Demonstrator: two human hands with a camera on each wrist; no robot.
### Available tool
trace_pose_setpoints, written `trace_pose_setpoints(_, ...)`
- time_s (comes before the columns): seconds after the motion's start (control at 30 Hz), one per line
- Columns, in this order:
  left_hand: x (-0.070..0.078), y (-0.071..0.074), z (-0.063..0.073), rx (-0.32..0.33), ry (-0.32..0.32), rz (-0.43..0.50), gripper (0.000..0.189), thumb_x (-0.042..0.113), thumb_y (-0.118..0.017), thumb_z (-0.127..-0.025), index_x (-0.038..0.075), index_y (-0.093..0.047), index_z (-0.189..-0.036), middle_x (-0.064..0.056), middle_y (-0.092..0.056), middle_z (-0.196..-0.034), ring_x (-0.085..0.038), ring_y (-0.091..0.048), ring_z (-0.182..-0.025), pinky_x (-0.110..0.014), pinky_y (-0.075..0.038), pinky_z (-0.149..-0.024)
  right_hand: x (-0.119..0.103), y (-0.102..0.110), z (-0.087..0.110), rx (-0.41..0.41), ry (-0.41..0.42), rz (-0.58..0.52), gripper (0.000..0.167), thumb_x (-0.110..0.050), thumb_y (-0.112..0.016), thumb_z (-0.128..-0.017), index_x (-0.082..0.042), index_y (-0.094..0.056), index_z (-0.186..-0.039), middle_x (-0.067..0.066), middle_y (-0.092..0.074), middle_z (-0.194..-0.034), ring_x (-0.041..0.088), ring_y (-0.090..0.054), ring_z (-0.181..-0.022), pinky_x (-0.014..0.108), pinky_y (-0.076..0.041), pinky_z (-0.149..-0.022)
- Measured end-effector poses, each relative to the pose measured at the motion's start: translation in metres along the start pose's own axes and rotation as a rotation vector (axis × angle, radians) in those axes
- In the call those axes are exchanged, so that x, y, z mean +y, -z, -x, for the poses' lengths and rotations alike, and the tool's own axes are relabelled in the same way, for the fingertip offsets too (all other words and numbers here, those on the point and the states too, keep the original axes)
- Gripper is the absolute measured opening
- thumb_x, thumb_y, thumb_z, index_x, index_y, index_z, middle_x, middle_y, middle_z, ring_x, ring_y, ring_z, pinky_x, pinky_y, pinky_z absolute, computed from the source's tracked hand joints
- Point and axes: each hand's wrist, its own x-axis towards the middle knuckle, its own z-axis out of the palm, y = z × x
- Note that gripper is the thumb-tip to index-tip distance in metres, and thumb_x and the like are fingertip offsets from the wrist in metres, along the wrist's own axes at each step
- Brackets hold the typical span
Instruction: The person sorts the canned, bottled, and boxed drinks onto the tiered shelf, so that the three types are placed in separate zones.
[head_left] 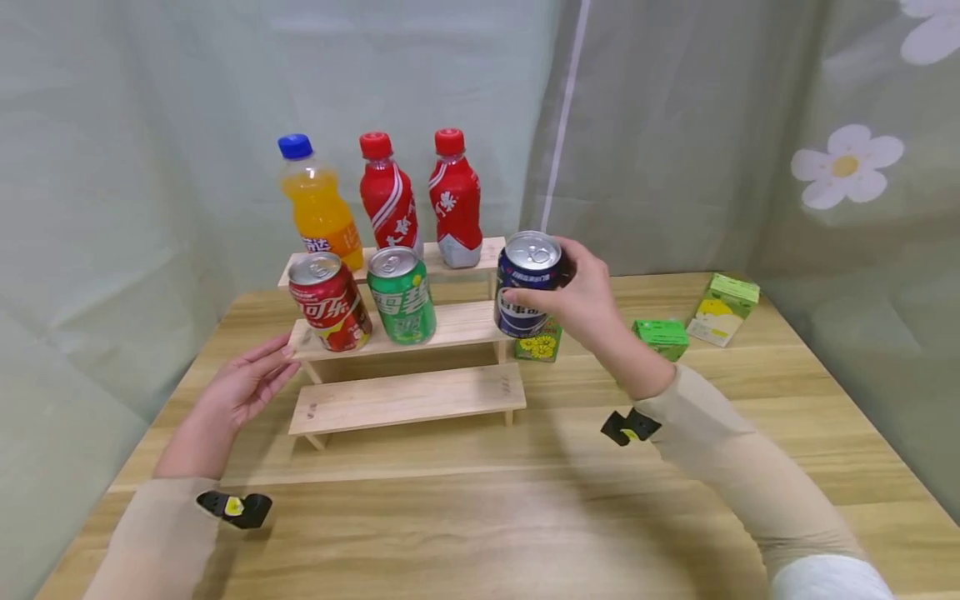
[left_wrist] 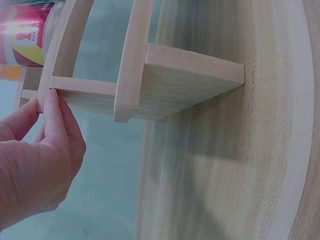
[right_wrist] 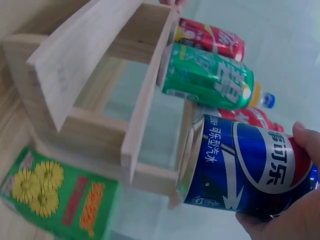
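My right hand (head_left: 588,292) grips a blue cola can (head_left: 528,283) around its side, over the right end of the middle tier. In the right wrist view a gap shows between the can's base and the plank. With thumb and fingers my left hand (head_left: 251,383) pinches the left end of the middle tier of a wooden three-step display shelf (head_left: 465,321). On that tier stand a red cola can (head_left: 333,308) and, right of it, a green soda can (head_left: 405,304); both are upright.
An orange soda bottle (head_left: 318,204) and two red-capped bottles, one in the centre (head_left: 390,200) and one to the right (head_left: 456,200), stand on the top tier. Right of the shelf are a green flowered carton (head_left: 538,346), another green carton (head_left: 662,336) and a yellow-green carton (head_left: 723,308).
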Motion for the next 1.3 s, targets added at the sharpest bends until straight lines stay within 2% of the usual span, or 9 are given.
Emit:
trace_pose_setpoints(0.3, -0.001, -0.001, 0.003, -0.002, -0.020, 0.001, 0.027, -0.001, -0.055, -0.094, 0.014, -0.077, -0.091, -0.003, -0.072, -0.089, -0.013, -0.070, -0.083, -0.021, -0.059, -0.077, 0.003, -0.038, -0.016, -0.031, 0.007, 0.004, 0.080, -0.023, -0.085, -0.072, -0.008, -0.044, -0.138, 0.011, -0.054, -0.133, 0.027, -0.054, -0.119, 0.043, -0.050, -0.102)
trace_pose_setpoints(0.57, -0.001, 0.001, 0.002, -0.007, -0.031, 0.008, 0.026, -0.001, -0.055, -0.093, 0.013, -0.077, -0.092, -0.004, -0.072, -0.090, -0.013, -0.070, -0.083, -0.021, -0.059, -0.077, 0.010, -0.059, -0.027, -0.027, 0.035, 0.049, 0.076, -0.026, -0.085, -0.071, -0.009, -0.047, -0.135, 0.009, -0.056, -0.130, 0.024, -0.055, -0.117, 0.041, -0.051, -0.100)
trace_pose_setpoints(0.7, -0.001, 0.001, 0.002, -0.013, -0.031, 0.009, 0.027, -0.001, -0.054, -0.094, 0.013, -0.077, -0.092, -0.004, -0.072, -0.090, -0.013, -0.070, -0.083, -0.021, -0.059, -0.077, 0.013, -0.065, -0.029, -0.019, 0.037, 0.064, 0.073, -0.027, -0.085, -0.072, -0.009, -0.049, -0.133, 0.009, -0.057, -0.129, 0.023, -0.054, -0.117, 0.041, -0.051, -0.100)
trace_pose_setpoints(0.93, -0.002, 0.000, 0.001, -0.031, -0.036, 0.010, 0.027, -0.002, -0.054, -0.094, 0.013, -0.076, -0.093, -0.004, -0.072, -0.091, -0.014, -0.070, -0.083, -0.021, -0.059, -0.078, 0.016, -0.070, -0.031, 0.006, 0.027, 0.069, 0.078, -0.028, -0.085, -0.071, -0.009, -0.047, -0.136, 0.010, -0.055, -0.130, 0.025, -0.054, -0.117, 0.042, -0.051, -0.099)
trace_pose_setpoints(1.3, -0.002, 0.002, 0.001, -0.025, -0.019, 0.009, 0.027, -0.001, -0.054, -0.094, 0.013, -0.076, -0.094, -0.003, -0.072, -0.091, -0.013, -0.070, -0.084, -0.021, -0.060, -0.077, 0.020, -0.074, -0.033, -0.011, 0.053, 0.050, 0.080, -0.027, -0.085, -0.072, -0.010, -0.043, -0.138, 0.009, -0.051, -0.134, 0.024, -0.052, -0.120, 0.042, -0.050, -0.101)
